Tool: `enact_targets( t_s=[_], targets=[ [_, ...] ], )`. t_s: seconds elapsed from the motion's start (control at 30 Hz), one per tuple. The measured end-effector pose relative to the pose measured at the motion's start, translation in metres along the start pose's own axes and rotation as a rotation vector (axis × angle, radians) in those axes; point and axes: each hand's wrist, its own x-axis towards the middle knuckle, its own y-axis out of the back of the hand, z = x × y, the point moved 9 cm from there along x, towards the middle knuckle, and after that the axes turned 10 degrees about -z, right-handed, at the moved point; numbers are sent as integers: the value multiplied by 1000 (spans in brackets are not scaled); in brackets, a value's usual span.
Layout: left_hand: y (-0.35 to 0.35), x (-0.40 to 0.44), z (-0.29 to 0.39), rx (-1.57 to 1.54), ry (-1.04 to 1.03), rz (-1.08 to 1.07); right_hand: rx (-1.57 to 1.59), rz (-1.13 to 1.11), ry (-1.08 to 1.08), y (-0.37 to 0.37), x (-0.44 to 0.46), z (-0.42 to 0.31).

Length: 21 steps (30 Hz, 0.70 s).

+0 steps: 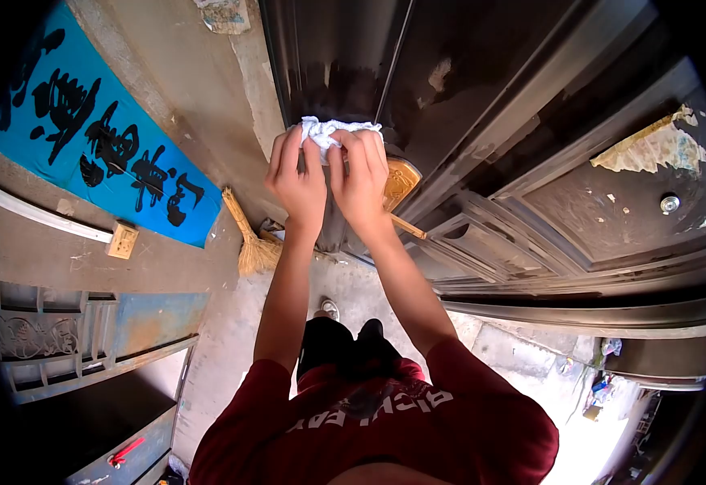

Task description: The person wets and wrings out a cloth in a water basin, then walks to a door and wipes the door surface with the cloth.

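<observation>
Both arms reach forward to a dark metal door [466, 73]. My left hand [298, 182] and my right hand [359, 178] are side by side, fingers curled round a crumpled white cloth [338, 136]. The cloth is at the door's surface, by a vertical edge strip; whether it presses on the door I cannot tell. Just right of my right hand is a gold-coloured door handle plate [401, 179], with a lever [408, 227] sticking out below it. Part of the plate is hidden behind that hand.
A straw broom [256, 252] leans on the left wall beneath a blue banner [102, 133] with black characters. A wall socket [123, 240] is below the banner. Torn paper [652, 145] sticks to the door panel at right. Concrete floor [232, 339] lies below.
</observation>
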Motion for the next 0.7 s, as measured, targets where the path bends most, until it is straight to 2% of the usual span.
enact_targets(
  t_s=[0.17,0.3,0.4,0.43,0.5,0.57,0.63,0.7],
  targets=[
    [-2,12,-2,-79,36,-61,-20,2,-46,1,8,-5],
    [13,60,39,-45,-171,82,-25,156,-34,20,53,-23],
    [20,97,62,-54,-254,100,-51,190,38,38,88,-37],
    [19,99,64,-37,-209,72,-44,194,9,38,86,-36],
    [13,86,59,-77,-258,67,-31,186,10,40,74,-31],
    [-4,56,54,-111,-218,-119,-102,172,-79,45,41,-15],
    [-29,12,59,-154,-318,-272,-170,223,-152,56,1,4],
    [-55,-24,48,-250,-226,-365,-321,190,-188,68,-17,7]
  ],
)
